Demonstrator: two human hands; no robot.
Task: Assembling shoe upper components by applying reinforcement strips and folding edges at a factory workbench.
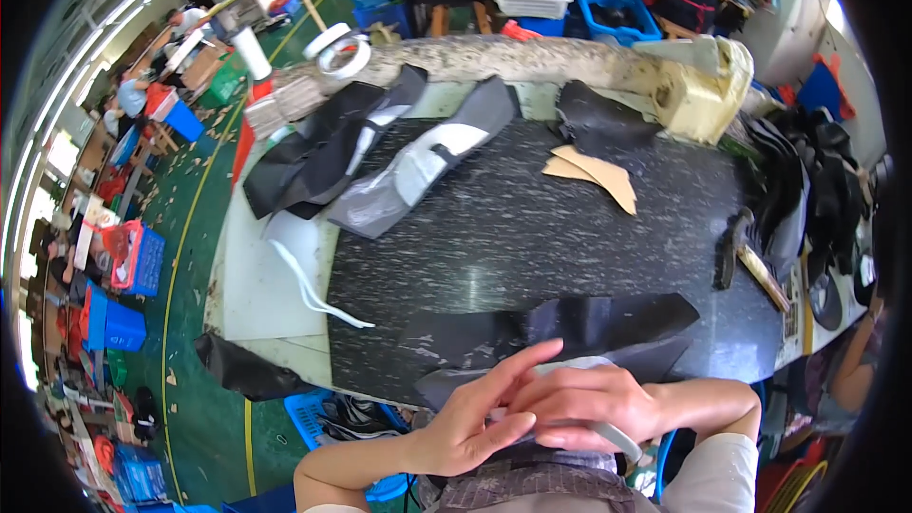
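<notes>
Close to my body at the table's near edge, my two hands overlap. My left hand (465, 427) has its index finger and thumb stretched apart, its fingertips by the right hand's fingers; nothing shows in its grip. The fingers of my right hand (598, 404) are curled, and a narrow grey strip (619, 441) comes out below them. How far the strip runs between the hands is hidden. Just beyond the hands lie flat black sheet pieces (613, 318), partly covered by my fingers.
Black and grey cut pieces (408, 180) lie at the far left, with white cord (309, 285) nearer. Tan pieces (594, 176) lie by a black piece (603, 119). A hammer (755, 266) rests at right. White tape rolls (344, 55) stand on the far rim.
</notes>
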